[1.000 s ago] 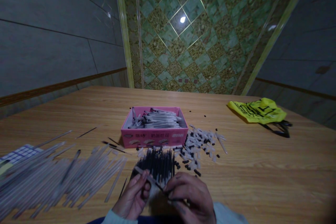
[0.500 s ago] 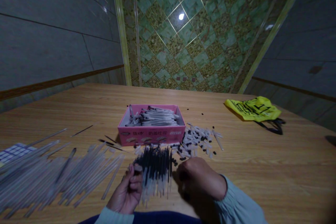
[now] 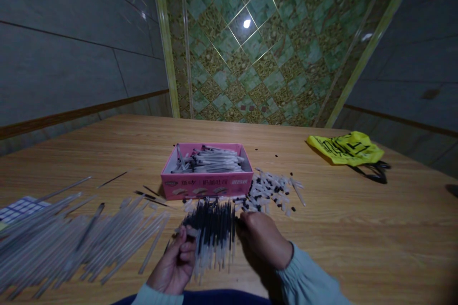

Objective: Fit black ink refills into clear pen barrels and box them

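My left hand [image 3: 175, 263] is closed, with a small translucent pen cap [image 3: 192, 232] pinched between thumb and forefinger. Just right of it lies a bundle of pen refills [image 3: 214, 228], black in their upper part and clear toward the near end. At the bundle's right edge my right hand [image 3: 266, 238] is curled, knuckles up; its fingertips are hidden, so whatever they hold cannot be seen. Loose translucent caps and small black plugs [image 3: 268, 189] are heaped beyond that hand. Clear pen barrels [image 3: 118, 233] are spread out to the left of my left hand.
A pink box [image 3: 205, 188] full of pens [image 3: 218, 158] stands behind the refills. Several dark refills [image 3: 152, 197] lie by its left corner. A yellow bag [image 3: 345, 147] with black straps rests at the right back, and a checked cloth [image 3: 23, 209] at far left.
My right hand has moved slightly left and away from me, up to the refills' right edge. My left hand has barely shifted and keeps its pinch on the cap.
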A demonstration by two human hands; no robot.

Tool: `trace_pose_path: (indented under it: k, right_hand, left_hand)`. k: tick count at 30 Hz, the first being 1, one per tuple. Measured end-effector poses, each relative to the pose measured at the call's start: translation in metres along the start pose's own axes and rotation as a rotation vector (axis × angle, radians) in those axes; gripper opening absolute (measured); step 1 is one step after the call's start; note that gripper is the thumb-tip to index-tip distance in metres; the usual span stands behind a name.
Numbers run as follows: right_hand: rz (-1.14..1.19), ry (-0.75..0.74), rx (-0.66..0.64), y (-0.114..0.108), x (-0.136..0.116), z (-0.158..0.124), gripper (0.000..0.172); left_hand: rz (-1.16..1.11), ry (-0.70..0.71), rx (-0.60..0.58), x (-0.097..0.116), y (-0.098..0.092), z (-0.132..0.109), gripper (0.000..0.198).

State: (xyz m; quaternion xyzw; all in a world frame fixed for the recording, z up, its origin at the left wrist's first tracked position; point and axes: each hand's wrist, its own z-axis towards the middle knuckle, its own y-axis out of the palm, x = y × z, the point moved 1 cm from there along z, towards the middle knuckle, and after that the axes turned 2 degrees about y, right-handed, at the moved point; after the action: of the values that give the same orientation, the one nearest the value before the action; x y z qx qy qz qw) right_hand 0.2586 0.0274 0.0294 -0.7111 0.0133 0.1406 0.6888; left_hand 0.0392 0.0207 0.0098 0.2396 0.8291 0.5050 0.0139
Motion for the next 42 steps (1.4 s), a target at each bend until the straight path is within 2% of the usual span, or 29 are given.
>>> trace_pose_path:
  k: [5,7,9,12,15,19,24,27,31,37,42]
  right_hand:
    - [0.126,0.039,0.147,0.000,-0.001,0.004,0.015]
    - [0.277,0.020,0.202,0.000,-0.006,0.004,0.015]
    - [0.668,-0.009,0.222,0.003,-0.014,0.003,0.014]
    - [1.366,-0.032,0.106,0.010,-0.026,0.001,0.023]
    - [1.619,-0.026,0.012,0.016,-0.035,-0.002,0.029]
    - [1.605,-0.049,0.082,0.017,-0.038,-0.004,0.024]
    - [1.322,-0.080,0.276,0.009,-0.040,-0.008,0.012]
    - [1.152,-0.120,0.349,0.005,-0.043,-0.012,0.007]
    - [1.026,-0.160,0.384,0.004,-0.046,-0.016,0.003]
    - [0.999,-0.173,0.398,0.001,-0.047,-0.017,0.002]
    - [0.978,-0.184,0.385,0.001,-0.047,-0.016,0.003]
  left_hand:
    - [0.030,0.021,0.011,-0.001,-0.001,0.001,0.023]
    - [0.047,0.037,0.020,-0.002,-0.001,0.001,0.022]
    - [0.079,0.066,0.027,-0.002,-0.003,0.002,0.018]
    - [0.195,0.131,0.024,-0.003,-0.008,0.004,0.009]
    - [0.366,0.214,0.013,-0.006,-0.011,0.007,0.017]
    - [0.483,0.313,0.016,-0.010,-0.011,0.007,0.039]
    - [0.527,0.378,0.020,-0.010,-0.010,0.008,0.040]
    - [0.570,0.394,0.034,-0.009,-0.011,0.008,0.041]
    - [0.568,0.441,0.048,-0.009,-0.011,0.008,0.040]
    - [0.637,0.387,0.022,-0.008,-0.009,0.007,0.040]
    - [0.614,0.460,0.054,-0.013,-0.007,0.005,0.040]
